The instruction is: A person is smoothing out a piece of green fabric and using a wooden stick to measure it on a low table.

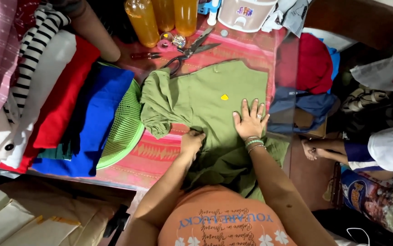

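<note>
An olive green shirt point(201, 95) with a small yellow patch lies spread on the patterned red table cloth point(155, 157), its lower part hanging toward me. My right hand point(249, 120) rests flat on the shirt, fingers spread, with bracelets on the wrist. My left hand point(192, 140) pinches a fold of the shirt's fabric near its left side, just below the bunched sleeve.
Black scissors point(189, 52) lie beyond the shirt, near orange bottles point(144, 20). A green mesh basket point(123, 127) and stacked folded cloths in blue point(96, 118), red and white fill the left. Another person's legs point(328, 152) show at the right, by a pile of clothes point(308, 68).
</note>
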